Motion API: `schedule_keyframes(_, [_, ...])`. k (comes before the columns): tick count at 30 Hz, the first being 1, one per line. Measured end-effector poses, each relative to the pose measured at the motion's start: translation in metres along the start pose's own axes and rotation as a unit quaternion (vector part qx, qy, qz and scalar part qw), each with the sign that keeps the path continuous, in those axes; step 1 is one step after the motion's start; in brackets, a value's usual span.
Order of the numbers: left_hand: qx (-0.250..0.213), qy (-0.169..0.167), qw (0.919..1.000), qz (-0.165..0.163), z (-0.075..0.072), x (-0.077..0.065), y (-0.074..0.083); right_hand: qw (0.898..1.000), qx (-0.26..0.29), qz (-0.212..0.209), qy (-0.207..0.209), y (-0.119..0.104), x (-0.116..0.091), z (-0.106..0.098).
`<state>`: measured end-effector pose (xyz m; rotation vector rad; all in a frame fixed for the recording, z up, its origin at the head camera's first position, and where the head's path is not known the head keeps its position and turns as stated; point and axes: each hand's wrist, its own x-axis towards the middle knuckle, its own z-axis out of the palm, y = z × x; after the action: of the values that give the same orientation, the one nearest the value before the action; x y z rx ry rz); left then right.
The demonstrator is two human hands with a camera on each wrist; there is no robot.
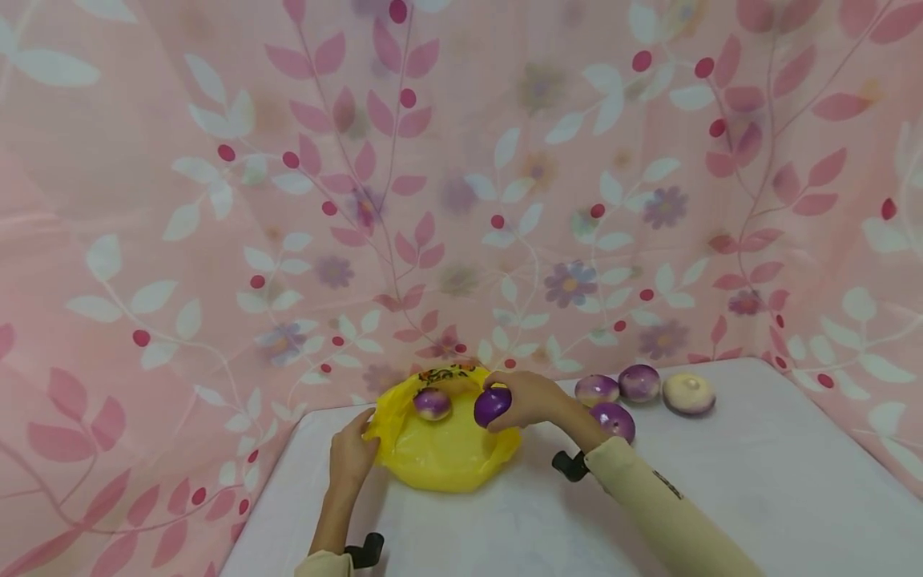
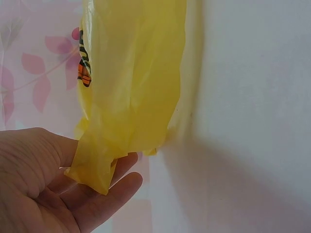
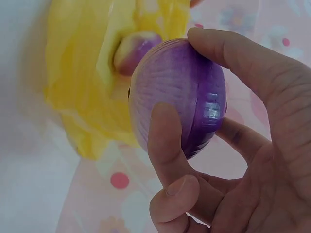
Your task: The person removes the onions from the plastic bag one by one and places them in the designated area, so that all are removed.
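Observation:
A yellow plastic bag (image 1: 447, 465) lies on the table with its mouth spread wide. My left hand (image 1: 353, 449) pinches its left edge; in the left wrist view the thumb and fingers (image 2: 109, 204) hold a fold of the thin plastic. Above the bag's right side, my right hand (image 1: 530, 399) grips a glossy purple-and-cream onion (image 1: 492, 407). The right wrist view shows this held onion (image 3: 180, 97) between thumb and fingers, with fine lines along its skin. Another onion (image 1: 433, 405) sits inside the bag toward the back.
On the table (image 1: 779, 465) to the right is a group of several more onions, among them a purple one (image 1: 639, 383) and one with its cream end up (image 1: 688, 393). A pink floral cloth (image 1: 461, 200) hangs behind the table. Black wrist cameras (image 1: 570, 465) sit on both wrists.

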<state>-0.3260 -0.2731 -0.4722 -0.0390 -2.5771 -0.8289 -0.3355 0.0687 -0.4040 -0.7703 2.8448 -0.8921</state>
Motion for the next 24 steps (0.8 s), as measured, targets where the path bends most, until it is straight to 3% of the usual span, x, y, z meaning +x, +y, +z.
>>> schedule_keyframes(7, [0.000, -0.001, 1.0000, -0.005, 0.001, 0.000, -0.001, 1.000, 0.013, 0.009, 0.004, 0.017, -0.016, -0.017])
schedule_keyframes(12, [-0.003, 0.000, 1.0000, -0.005, 0.001, -0.001, -0.001, 1.000, 0.005, -0.005, 0.027, 0.034, -0.030, -0.027])
schedule_keyframes(24, [0.001, -0.004, 1.0000, -0.002, 0.001, 0.000, 0.000, 0.998, -0.012, 0.008, 0.063, 0.072, -0.064, -0.047])
